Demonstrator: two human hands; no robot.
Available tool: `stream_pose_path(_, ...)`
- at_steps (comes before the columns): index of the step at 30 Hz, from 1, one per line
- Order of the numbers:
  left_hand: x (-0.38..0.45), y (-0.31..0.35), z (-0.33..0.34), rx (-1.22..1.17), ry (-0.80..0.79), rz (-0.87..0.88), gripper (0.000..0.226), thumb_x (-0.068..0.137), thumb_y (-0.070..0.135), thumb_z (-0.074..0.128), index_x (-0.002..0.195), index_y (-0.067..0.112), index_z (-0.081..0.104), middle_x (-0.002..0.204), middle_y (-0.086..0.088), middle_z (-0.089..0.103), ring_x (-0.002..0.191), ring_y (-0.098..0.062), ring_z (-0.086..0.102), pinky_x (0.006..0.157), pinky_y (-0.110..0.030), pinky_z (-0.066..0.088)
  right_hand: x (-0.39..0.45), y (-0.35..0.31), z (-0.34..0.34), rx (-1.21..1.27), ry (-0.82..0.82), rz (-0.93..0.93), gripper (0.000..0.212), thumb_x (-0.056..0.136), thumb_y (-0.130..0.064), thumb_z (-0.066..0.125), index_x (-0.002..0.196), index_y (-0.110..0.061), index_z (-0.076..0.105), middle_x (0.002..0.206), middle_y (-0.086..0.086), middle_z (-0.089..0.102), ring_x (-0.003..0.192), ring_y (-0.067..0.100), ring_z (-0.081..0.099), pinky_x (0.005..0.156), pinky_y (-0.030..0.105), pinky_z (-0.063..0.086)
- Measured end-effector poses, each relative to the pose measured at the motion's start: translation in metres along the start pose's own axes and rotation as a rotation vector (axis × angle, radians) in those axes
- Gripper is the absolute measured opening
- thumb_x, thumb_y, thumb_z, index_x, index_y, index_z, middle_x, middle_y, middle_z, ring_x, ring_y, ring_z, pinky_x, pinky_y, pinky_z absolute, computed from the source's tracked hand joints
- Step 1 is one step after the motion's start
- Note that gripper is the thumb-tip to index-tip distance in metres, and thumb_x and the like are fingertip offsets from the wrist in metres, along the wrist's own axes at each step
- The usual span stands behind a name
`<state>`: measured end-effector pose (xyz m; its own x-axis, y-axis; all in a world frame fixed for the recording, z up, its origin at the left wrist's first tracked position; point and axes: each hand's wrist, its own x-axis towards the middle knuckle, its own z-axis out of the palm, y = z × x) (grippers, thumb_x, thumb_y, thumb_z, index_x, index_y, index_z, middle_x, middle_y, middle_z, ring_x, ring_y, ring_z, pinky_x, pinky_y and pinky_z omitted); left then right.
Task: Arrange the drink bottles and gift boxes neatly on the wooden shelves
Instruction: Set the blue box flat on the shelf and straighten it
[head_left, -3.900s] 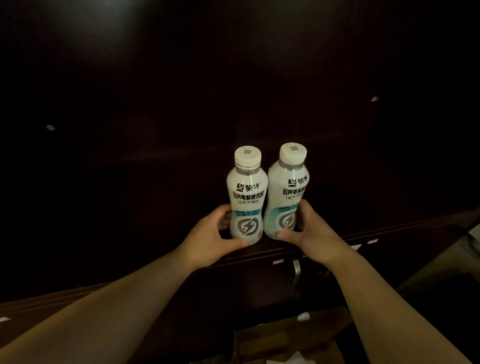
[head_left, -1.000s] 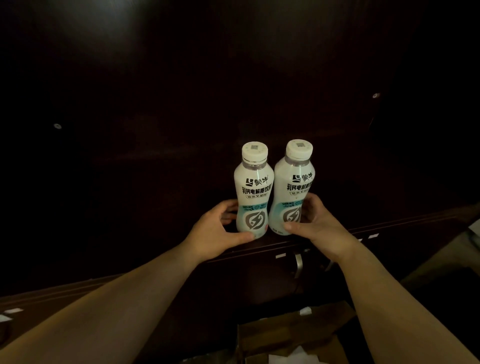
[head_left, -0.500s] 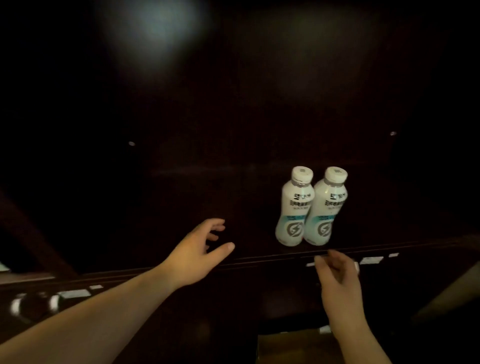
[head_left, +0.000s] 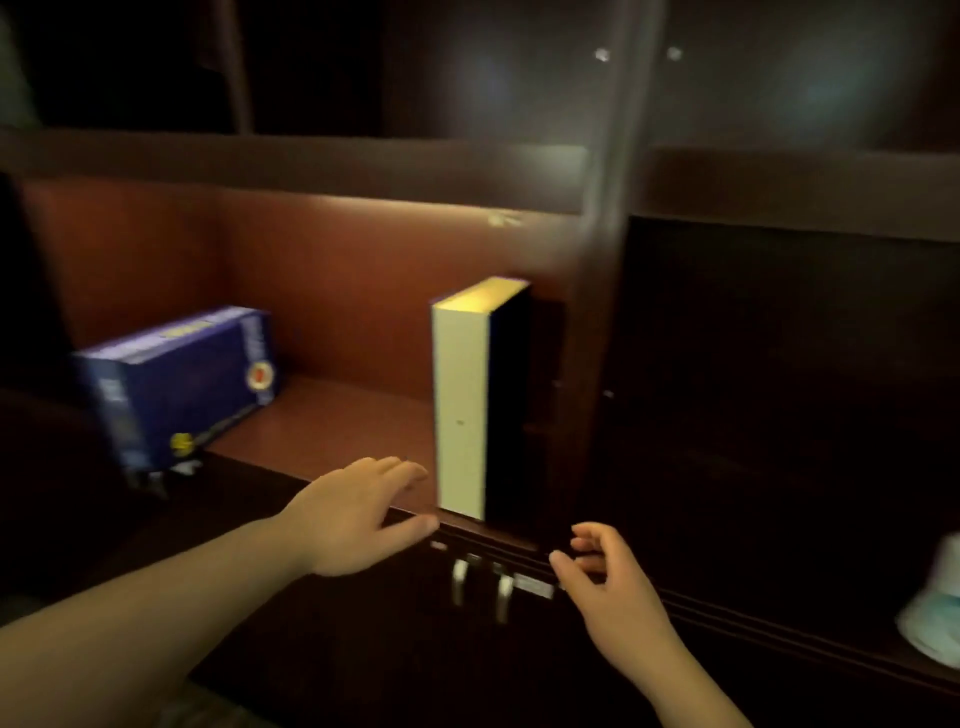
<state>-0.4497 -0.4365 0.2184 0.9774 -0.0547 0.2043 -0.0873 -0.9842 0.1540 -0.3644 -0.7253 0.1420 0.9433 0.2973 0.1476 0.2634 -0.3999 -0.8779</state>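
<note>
Tall gift box (head_left: 461, 410) upright at shelf (head_left: 332, 431) front edge. Left hand (head_left: 358, 512) spread, empty, just left of box base. Right hand (head_left: 605, 577) loosely curled, empty, below-right of box. Blue gift box (head_left: 176, 382) lying far left of tall box, overhanging edge. Risk: careless nudge tips narrow box off front; blur, dimness hamper aim.

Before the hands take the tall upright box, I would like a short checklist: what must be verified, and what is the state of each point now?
1. Left hand free: ok, open and holding nothing, beside the tall box.
2. Right hand free: ok, fingers loosely curled, nothing in it.
3. Tall box upright: ok, it stands on end at the shelf's front edge.
4. Room on the shelf: ok, bare wood lies between the tall box and the blue box.
5. Blue box placed neatly: not ok, it lies angled with a corner past the edge.
6. Tall box's contents or weight: cannot tell.
</note>
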Motion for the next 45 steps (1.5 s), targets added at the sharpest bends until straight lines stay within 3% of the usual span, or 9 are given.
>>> stream_pose_path(6, -0.095, -0.153, -0.077, 0.202, 0.018, -0.309, 0.112, 0.064, 0.097, 0.002, 0.145, 0.031, 0.041, 0.143, 0.004, 0.053, 0.129, -0.020, 0.050, 0.105, -0.041, 0.044, 0.037, -0.108, 0.138, -0.097, -0.218, -0.172, 0.034, 0.091, -0.048, 0.066, 0.120, -0.037, 0.050, 0.120, -0.019, 0.051, 0.107, 0.000, 0.053, 0.087, 0.025, 0.047)
stream_pose_path(12, -0.126, -0.271, -0.095, 0.170, 0.114, -0.598, 0.083, 0.081, 0.081, 0.040, 0.146, 0.030, 0.039, 0.142, 0.002, 0.053, 0.125, -0.024, 0.053, 0.099, -0.039, 0.046, 0.107, -0.164, 0.244, -0.109, -0.300, -0.267, 0.026, 0.097, -0.043, 0.060, 0.118, -0.028, 0.056, 0.113, -0.008, 0.060, 0.097, 0.003, 0.058, 0.071, 0.012, 0.042)
stream_pose_path(19, -0.092, -0.407, -0.087, 0.123, 0.276, -0.826, 0.102, 0.075, 0.084, 0.053, 0.154, 0.027, 0.024, 0.153, -0.003, 0.041, 0.135, -0.032, 0.044, 0.104, -0.047, 0.044, 0.255, -0.220, 0.389, -0.047, -0.372, -0.334, 0.034, 0.097, -0.044, 0.059, 0.122, -0.022, 0.057, 0.111, -0.001, 0.063, 0.092, 0.006, 0.060, 0.068, 0.019, 0.043)
stream_pose_path(24, -0.027, -0.498, -0.072, -0.259, 0.460, -1.017, 0.129, 0.064, 0.074, 0.075, 0.159, 0.028, 0.001, 0.164, -0.005, 0.014, 0.148, -0.037, 0.020, 0.116, -0.054, 0.029, 0.376, -0.271, 0.496, 0.123, -0.388, -0.266, 0.048, 0.100, -0.038, 0.058, 0.140, -0.012, 0.050, 0.132, 0.007, 0.058, 0.104, 0.014, 0.055, 0.062, 0.010, 0.041)
stream_pose_path(30, 0.013, -0.566, -0.040, -0.471, 0.503, -1.078, 0.143, 0.054, 0.070, 0.081, 0.156, 0.037, -0.013, 0.165, 0.003, 0.002, 0.151, -0.034, 0.014, 0.118, -0.053, 0.026, 0.495, -0.303, 0.582, 0.192, -0.321, -0.096, 0.074, 0.094, -0.039, 0.066, 0.156, -0.017, 0.033, 0.161, 0.010, 0.034, 0.142, 0.028, 0.041, 0.109, 0.038, 0.037)
stream_pose_path(35, 0.024, -0.581, -0.023, -0.586, 0.535, -1.011, 0.149, 0.046, 0.073, 0.080, 0.151, 0.045, -0.022, 0.156, 0.023, -0.004, 0.150, -0.019, 0.014, 0.120, -0.043, 0.025, 0.557, -0.313, 0.626, 0.268, -0.330, 0.123, 0.086, 0.095, -0.037, 0.066, 0.162, -0.023, 0.013, 0.167, 0.008, 0.025, 0.148, 0.033, 0.032, 0.114, 0.047, 0.032)
stream_pose_path(39, 0.025, -0.585, -0.018, -0.583, 0.587, -0.977, 0.144, 0.046, 0.073, 0.079, 0.147, 0.049, -0.020, 0.148, 0.026, -0.001, 0.147, -0.015, 0.017, 0.118, -0.041, 0.029, 0.574, -0.310, 0.653, 0.314, -0.386, 0.225, 0.059, 0.099, -0.032, 0.059, 0.150, -0.014, 0.036, 0.143, 0.012, 0.053, 0.122, 0.032, 0.055, 0.094, 0.042, 0.044)
stream_pose_path(42, 0.024, -0.592, -0.016, -0.575, 0.597, -0.949, 0.129, 0.048, 0.070, 0.079, 0.134, 0.062, -0.016, 0.150, 0.022, 0.000, 0.146, -0.016, 0.016, 0.117, -0.044, 0.033, 0.571, -0.314, 0.659, 0.369, -0.339, 0.225, 0.011, 0.101, -0.021, 0.051, 0.105, -0.011, 0.053, 0.101, 0.011, 0.061, 0.080, 0.020, 0.058, 0.078, 0.037, 0.044)
stream_pose_path(45, 0.019, -0.609, -0.017, -0.621, 0.602, -0.890, 0.127, 0.049, 0.066, 0.079, 0.140, 0.058, -0.010, 0.152, 0.021, 0.000, 0.147, -0.015, 0.014, 0.117, -0.039, 0.030, 0.565, -0.315, 0.653, 0.347, -0.264, 0.181, 0.024, 0.101, -0.013, 0.045, 0.077, -0.014, 0.048, 0.078, 0.011, 0.055, 0.064, 0.018, 0.048, 0.061, 0.033, 0.036)
